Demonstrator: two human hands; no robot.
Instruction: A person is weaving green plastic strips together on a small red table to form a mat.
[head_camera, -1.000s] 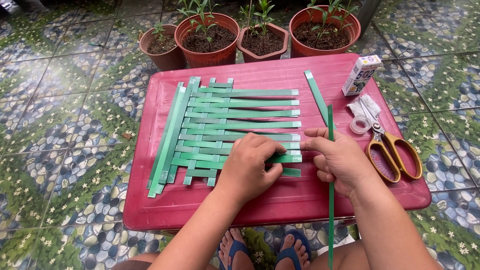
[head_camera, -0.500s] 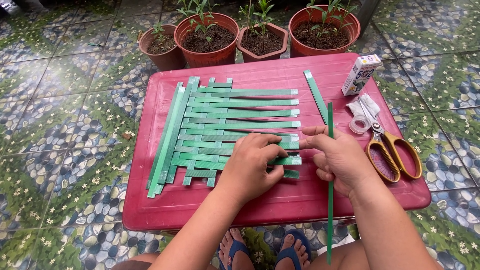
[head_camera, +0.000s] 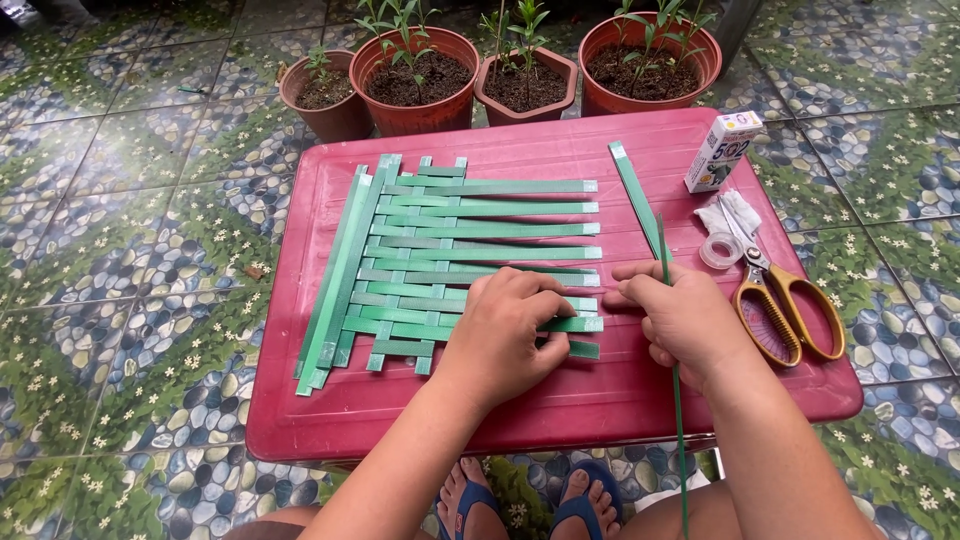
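Head view: flat woven mat (head_camera: 450, 250) of glossy green strips lies on a red plastic table (head_camera: 560, 400). Left hand (head_camera: 505, 335) presses the mat's lower right corner, apparently pinching strip ends. Right hand (head_camera: 685, 320) grasps 1 thin green strip (head_camera: 672, 400), held edge-on.

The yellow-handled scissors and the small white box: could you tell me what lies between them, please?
In the head view, a clear tape roll and crumpled white wrapping lie between the yellow-handled scissors and small white box.
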